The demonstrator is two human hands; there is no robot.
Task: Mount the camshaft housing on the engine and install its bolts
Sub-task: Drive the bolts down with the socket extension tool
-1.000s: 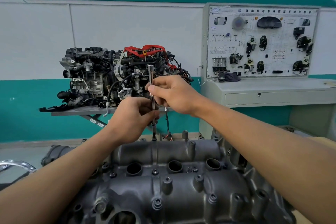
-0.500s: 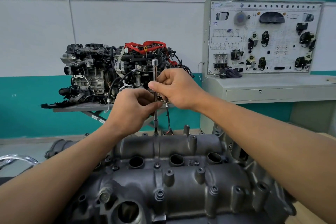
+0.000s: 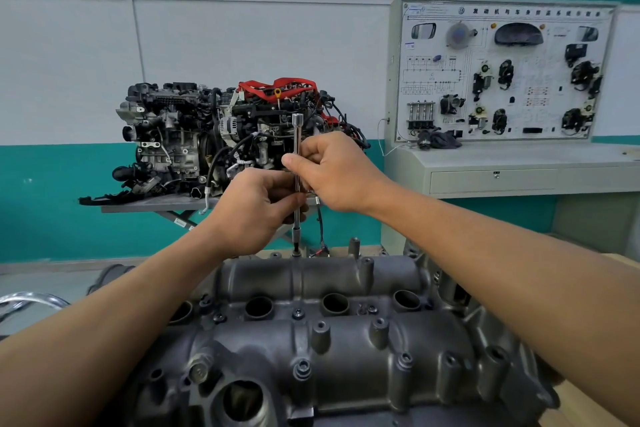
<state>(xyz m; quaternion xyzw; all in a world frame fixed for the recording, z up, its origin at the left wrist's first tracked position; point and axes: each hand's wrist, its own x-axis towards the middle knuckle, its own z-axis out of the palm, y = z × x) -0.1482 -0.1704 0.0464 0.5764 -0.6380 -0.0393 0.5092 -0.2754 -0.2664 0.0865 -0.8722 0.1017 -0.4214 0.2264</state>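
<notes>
The camshaft housing (image 3: 311,333) — a dark grey cast-metal cover with round bores along its middle — lies flat below both hands, seated on the engine. A bolt (image 3: 302,368) sits in its near boss. Directly beneath the left hand (image 3: 254,210) the upright extension bar (image 3: 297,180) meets a far-edge bolt (image 3: 295,252) — head hidden.

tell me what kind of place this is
Most likely an automotive training workshop: a complete display engine sits on a stand, a wall-side electrical teaching board carries mounted car parts, and a stripped camshaft housing is being bolted.
</notes>
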